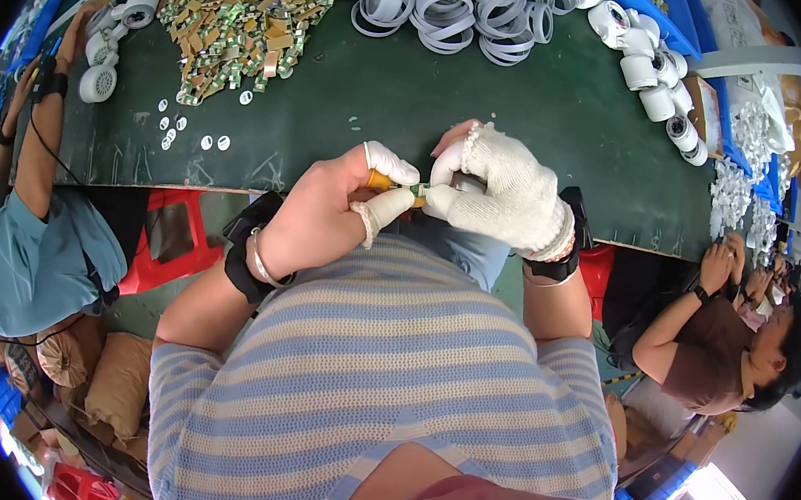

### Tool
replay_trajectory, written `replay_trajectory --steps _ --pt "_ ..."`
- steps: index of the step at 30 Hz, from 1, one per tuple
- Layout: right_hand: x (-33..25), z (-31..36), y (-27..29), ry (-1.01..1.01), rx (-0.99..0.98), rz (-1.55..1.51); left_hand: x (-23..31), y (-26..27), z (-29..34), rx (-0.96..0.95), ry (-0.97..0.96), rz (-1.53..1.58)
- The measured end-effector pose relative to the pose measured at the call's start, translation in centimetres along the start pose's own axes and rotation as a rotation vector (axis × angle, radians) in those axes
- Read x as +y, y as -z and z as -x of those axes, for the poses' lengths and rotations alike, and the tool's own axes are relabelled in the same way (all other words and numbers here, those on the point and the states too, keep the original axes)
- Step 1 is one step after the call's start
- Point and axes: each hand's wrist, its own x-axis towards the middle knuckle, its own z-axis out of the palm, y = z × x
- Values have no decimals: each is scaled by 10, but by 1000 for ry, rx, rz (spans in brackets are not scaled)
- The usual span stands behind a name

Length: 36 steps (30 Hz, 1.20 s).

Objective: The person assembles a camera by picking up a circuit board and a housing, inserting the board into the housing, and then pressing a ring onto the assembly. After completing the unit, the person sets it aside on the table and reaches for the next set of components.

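My left hand [316, 205], bare but for white coverings on thumb and forefinger, pinches a small green circuit board [420, 191] with orange-yellow parts. An orange-yellow piece [378, 180] shows between its fingers. On my right hand [514, 188] is a white knitted glove. Its closed thumb and fingertips meet the board's right end. A greyish rounded surface [468, 184] peeks out under the right fingers, mostly hidden, so its kind is unclear. Both hands are close together over the table's near edge, in front of my striped top.
On the green table [331, 113] lie a heap of small circuit boards [238, 26], grey rings [446, 8], white round discs [207, 142] and white cylindrical housings [652, 71]. More housings [100, 81] stand at left. Blue bins [646, 5] line the right. Co-workers sit at both sides.
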Motion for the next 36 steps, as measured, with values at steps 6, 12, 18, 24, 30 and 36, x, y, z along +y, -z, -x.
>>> replay_trajectory --steps 6,12,18,24,30,36 --pt "-6 6 -4 -74 57 -21 -2 -1 0 -5 -16 162" --pt "-5 2 -1 -63 19 2 9 -5 3 47 -50 -97" --pt "-10 0 -1 17 3 225 3 0 4 67 -33 -32" --pt "-13 -6 -2 98 -65 322 4 -1 10 73 -155 -215" --pt "-2 -4 -8 214 -41 323 -5 -10 10 143 -285 -457" --pt "-30 -5 -10 118 167 248 20 36 24 91 -81 294"
